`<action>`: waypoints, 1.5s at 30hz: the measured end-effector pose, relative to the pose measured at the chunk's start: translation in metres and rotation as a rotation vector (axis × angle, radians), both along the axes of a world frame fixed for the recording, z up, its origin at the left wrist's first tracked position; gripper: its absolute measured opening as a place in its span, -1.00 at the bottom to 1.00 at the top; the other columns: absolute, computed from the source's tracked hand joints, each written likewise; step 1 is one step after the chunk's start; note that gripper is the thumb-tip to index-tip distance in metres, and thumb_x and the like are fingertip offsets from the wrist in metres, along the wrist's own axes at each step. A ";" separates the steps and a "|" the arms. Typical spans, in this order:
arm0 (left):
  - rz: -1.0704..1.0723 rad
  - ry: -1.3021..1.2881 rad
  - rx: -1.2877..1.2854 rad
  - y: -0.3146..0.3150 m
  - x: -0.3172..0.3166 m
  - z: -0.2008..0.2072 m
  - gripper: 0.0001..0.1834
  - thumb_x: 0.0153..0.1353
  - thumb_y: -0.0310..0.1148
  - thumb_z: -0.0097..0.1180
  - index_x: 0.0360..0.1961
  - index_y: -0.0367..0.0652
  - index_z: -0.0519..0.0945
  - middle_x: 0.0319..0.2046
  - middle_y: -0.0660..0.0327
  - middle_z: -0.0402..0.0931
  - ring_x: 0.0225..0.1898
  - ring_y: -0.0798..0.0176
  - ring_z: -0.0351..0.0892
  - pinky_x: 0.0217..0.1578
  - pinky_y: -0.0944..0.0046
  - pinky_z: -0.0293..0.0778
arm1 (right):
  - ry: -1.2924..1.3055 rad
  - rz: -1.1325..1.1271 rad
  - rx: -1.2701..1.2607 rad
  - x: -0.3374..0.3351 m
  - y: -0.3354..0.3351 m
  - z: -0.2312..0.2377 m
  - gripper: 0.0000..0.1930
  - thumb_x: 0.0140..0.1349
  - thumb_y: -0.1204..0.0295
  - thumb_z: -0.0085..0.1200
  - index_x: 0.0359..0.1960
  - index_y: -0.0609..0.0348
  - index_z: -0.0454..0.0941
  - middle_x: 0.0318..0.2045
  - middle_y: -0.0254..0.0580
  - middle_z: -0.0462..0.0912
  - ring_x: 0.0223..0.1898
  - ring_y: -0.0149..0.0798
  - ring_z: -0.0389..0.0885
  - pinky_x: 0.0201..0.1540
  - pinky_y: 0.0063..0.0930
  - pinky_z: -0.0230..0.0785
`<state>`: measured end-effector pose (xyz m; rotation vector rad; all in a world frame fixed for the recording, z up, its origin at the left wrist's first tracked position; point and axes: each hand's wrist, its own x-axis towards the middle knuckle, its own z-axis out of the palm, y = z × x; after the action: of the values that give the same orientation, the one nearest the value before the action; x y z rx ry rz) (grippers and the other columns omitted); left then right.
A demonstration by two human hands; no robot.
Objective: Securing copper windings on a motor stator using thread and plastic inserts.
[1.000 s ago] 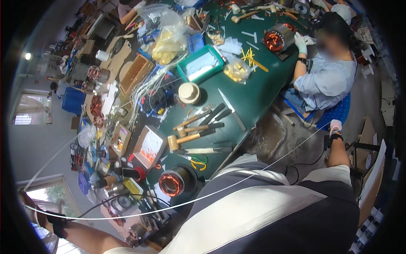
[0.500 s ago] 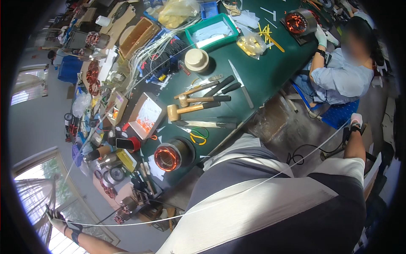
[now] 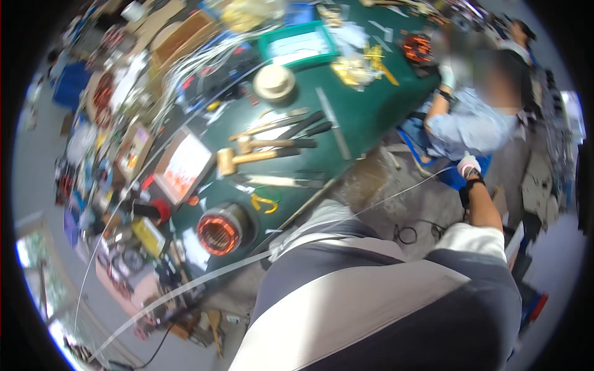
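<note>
My right hand (image 3: pixel 468 165), in a white glove with a dark wrist strap, is stretched out to my right and closed on a long white strip (image 3: pixel 383 203). The strip runs taut from that hand across my striped shirt and down to the lower left edge (image 3: pixel 154 301). My left hand is beyond the lower left rim and hidden. In front of me stands a green worktable (image 3: pixel 365 117) with a round stator wound in copper (image 3: pixel 218 232), two wooden mallets (image 3: pixel 247 154) and yellow-handled pliers (image 3: pixel 265 201).
A co-worker in a light blue shirt (image 3: pixel 473 127) sits at the table's right end by a second copper stator (image 3: pixel 416 47). A tape roll (image 3: pixel 274 81), a green tray (image 3: pixel 297 43), wire bundles (image 3: pixel 204 62) and cluttered boxes fill the table's far left side.
The view has swung, so the table sits higher and larger. My left hand, seen at the lower left before, has left the picture. My right hand still holds the stretched strip.
</note>
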<state>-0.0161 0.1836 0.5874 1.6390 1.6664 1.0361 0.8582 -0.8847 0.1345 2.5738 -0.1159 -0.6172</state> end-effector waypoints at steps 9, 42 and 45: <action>0.289 -0.179 0.227 -0.179 0.027 -0.045 -0.57 0.70 -0.10 -0.06 0.32 -0.14 0.60 -0.54 0.59 0.07 -0.62 0.67 -0.08 -0.64 0.56 -0.08 | 0.528 1.057 1.374 -0.279 0.547 -0.063 -0.64 0.37 0.28 0.13 0.09 0.24 0.61 -0.10 0.11 0.73 -0.03 0.22 0.72 0.04 0.07 0.58; 0.463 -0.327 0.115 -0.277 0.015 -0.078 -0.79 0.49 -0.25 0.09 -0.27 -0.11 0.61 -0.60 0.48 0.04 -0.67 0.50 -0.02 -0.63 0.37 -0.05 | 0.990 -0.451 1.785 -0.108 0.692 -0.050 -0.63 0.54 -0.05 0.17 -0.15 -0.02 0.58 -0.56 -0.55 0.48 -0.66 -0.56 0.41 -0.65 -0.67 0.21; 0.460 -0.367 0.136 -0.286 0.013 -0.078 -0.79 0.52 -0.26 0.04 -0.27 -0.08 0.61 -0.60 0.48 0.02 -0.67 0.50 -0.05 -0.63 0.36 -0.07 | 1.085 -0.397 1.804 -0.113 0.688 -0.054 -0.63 0.53 -0.04 0.19 -0.14 0.00 0.58 -0.56 -0.53 0.48 -0.67 -0.56 0.41 -0.66 -0.65 0.20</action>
<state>-0.0029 -0.1020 0.5093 1.0677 1.7792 1.5953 0.7448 -0.1970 0.0801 2.8910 0.5616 -3.2997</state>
